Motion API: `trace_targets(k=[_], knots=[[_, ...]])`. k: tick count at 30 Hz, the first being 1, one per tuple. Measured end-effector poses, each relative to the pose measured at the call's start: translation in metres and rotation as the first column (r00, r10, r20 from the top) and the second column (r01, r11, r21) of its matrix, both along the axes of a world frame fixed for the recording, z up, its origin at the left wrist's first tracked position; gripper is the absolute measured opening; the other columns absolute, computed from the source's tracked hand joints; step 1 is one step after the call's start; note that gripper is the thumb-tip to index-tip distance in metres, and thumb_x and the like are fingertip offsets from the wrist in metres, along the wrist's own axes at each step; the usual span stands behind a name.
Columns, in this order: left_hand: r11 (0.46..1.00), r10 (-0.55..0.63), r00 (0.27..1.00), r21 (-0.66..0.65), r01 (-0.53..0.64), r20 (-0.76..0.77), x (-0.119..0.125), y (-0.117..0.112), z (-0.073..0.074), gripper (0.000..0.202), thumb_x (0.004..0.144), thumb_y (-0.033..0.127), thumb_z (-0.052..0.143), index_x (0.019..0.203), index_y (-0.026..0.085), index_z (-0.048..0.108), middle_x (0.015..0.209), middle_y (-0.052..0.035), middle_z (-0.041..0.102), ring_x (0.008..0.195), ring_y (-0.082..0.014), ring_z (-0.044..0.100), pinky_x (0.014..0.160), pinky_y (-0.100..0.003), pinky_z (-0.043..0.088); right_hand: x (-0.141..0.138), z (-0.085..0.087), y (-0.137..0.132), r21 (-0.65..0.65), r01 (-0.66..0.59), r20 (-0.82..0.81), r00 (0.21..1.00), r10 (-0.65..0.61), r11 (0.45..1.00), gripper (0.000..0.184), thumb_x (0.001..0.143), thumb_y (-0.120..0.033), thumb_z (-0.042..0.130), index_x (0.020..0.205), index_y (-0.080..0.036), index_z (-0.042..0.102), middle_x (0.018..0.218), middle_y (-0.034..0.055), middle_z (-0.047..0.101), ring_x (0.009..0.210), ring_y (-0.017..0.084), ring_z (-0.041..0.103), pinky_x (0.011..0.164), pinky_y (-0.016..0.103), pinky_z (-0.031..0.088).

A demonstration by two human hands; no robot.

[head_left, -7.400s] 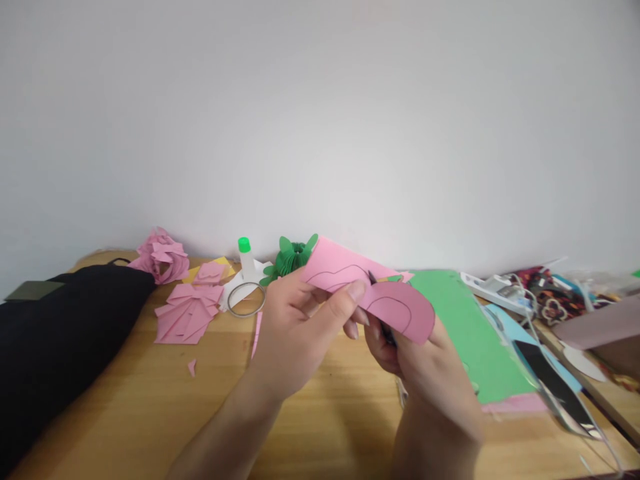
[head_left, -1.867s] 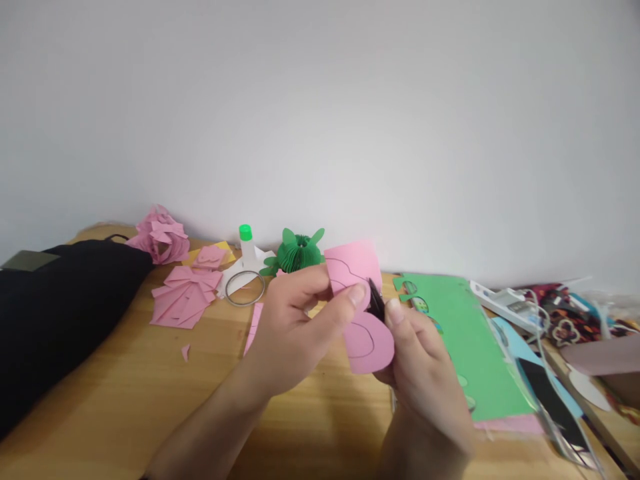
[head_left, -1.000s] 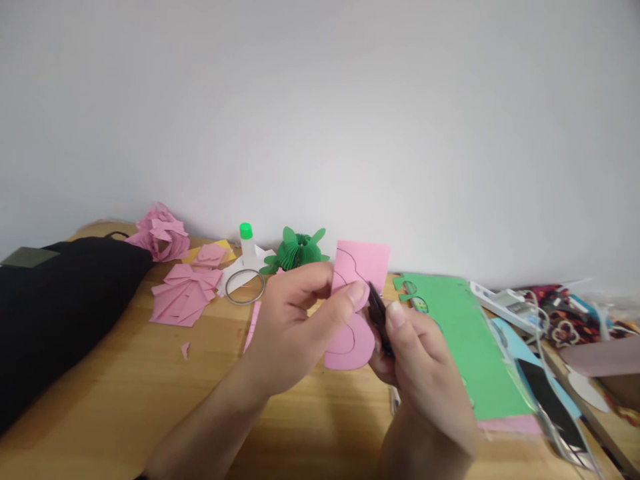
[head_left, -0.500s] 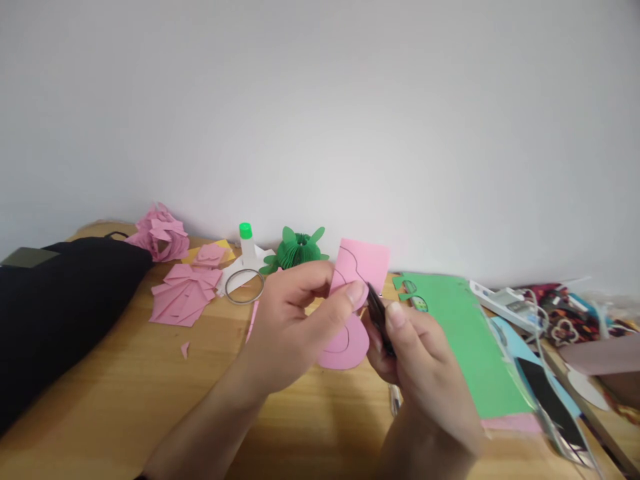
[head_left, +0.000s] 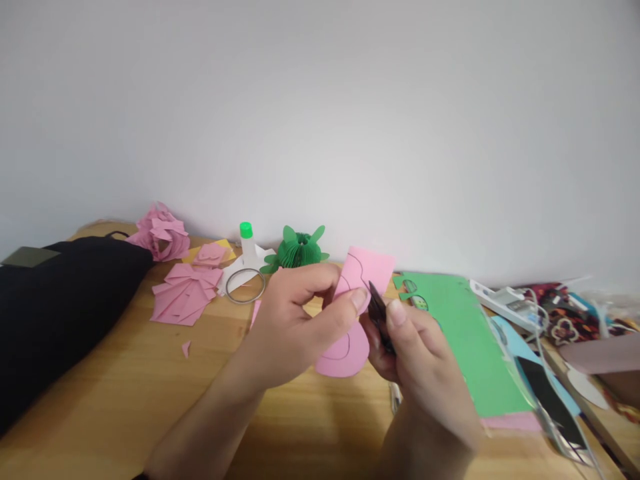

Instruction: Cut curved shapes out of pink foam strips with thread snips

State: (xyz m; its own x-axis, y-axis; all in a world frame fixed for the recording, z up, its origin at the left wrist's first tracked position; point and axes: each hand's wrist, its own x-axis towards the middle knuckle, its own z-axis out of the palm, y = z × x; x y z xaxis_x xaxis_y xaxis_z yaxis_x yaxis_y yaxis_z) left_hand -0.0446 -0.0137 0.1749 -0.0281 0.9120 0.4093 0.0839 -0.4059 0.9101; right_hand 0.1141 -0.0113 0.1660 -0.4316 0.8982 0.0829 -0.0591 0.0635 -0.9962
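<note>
Paper [head_left: 370, 270], pink, up off the table [head_left: 150, 393] between the two hands. Dark curved lines drawn on it; one rounded lobe at the lower end, squared corners at the upper.

Left hand [head_left: 295, 327]: pinching the paper near its middle, thumb flat on the near face, fingers behind and mostly hidden. From that grip, the squared part rises above and beyond the thumb tip, while the lobe hangs below the thumb.

Right hand [head_left: 425, 353]: wrapped about black scissors [head_left: 379, 319], thumb on top, the other fingers partly hidden. Blades slant up and to the left, tip at the paper close to a drawn line, just right of the left thumb. Cannot tell how far the blades are parted. Lobe lies left of the right hand's fingers.

Behind the hands: green pleated paper figure [head_left: 299, 250] near the wall, glue stick [head_left: 247, 248] upright with green cap, metal ring [head_left: 264, 287] before it. Farther left, folded pink paper [head_left: 185, 297], and a small pink scrap [head_left: 186, 349] nearer the viewer. Right of the right hand, a green sheet [head_left: 465, 333] lies flat, cutouts along its left edge.
</note>
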Motion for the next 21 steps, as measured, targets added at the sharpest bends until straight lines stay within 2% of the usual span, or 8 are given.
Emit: trace_targets(k=[13,21], knots=[[1.000,0.006,1.000,0.006,-0.006,-0.005,-0.0001,-0.0002,-0.0011,0.029,0.081,0.019,0.060,0.053,0.019,0.055,0.051,0.0034,0.047,0.049,-0.0095,0.041,0.043,-0.023,0.034,0.0032,0.0016,0.0017,0.030,-0.015,0.065,0.998,0.013,0.999,0.050,0.097,-0.058,0.045,0.063,-0.021,0.043,0.051,-0.0073,0.030,0.043,0.008,0.017,0.038,0.024,0.019],[0.998,-0.058,0.998,0.002,0.058,0.039,0.0001,0.0005,0.0029,0.030,0.081,0.016,0.057,0.051,0.019,0.051,0.052,0.0043,0.044,0.050,-0.0088,0.039,0.044,-0.022,0.033,0.0061,0.0027,0.0027,0.058,-0.033,0.103,0.994,0.027,0.998,0.050,0.098,-0.056,0.043,0.061,-0.022,0.042,0.051,-0.0068,0.031,0.043,0.008,0.020,0.039,0.024,0.022]])
